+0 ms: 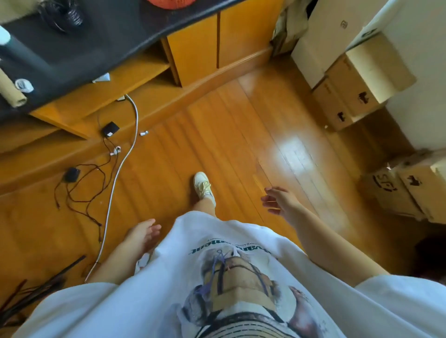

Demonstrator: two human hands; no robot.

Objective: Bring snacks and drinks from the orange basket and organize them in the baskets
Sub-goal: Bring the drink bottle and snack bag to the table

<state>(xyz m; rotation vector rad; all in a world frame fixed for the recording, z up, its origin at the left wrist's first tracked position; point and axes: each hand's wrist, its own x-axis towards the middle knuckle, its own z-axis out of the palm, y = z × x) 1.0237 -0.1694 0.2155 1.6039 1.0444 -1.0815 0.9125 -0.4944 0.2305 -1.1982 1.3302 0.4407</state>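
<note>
The likeliest trouble here is underfoot: a long white cable (120, 173) curves across the glossy orange-brown plank floor (229, 135), and beside it a tangle of thin black wires with two small black adapter blocks (89, 173) sprawls between the person and the low wooden cabinet with the dark grey top (101, 36). A step toward that cabinet could, I judge, catch a white lace-up shoe (203, 184) in a loop and cause a stumble, or drag a plug out. A bundle of dark rods or sticks (36, 289) lies on the floor at the lower left, another thing to trip on. Stacked brown cardboard boxes (350, 96) crowd the right side, narrowing the way, so a wide swing of the arm might knock them

The task's thing, a round orange woven basket (171, 3), shows only as a sliver at the top edge, resting on the dark cabinet top, well apart from both hands; its contents are out of view, and no other basket can be made out

The left hand (142, 235) hangs low beside the white printed T-shirt (241, 277), fingers loosely extended and carrying nothing. The right hand (280, 200) is lifted forward and outward over the floor, fingers relaxed and slightly spread, also holding nothing
</note>
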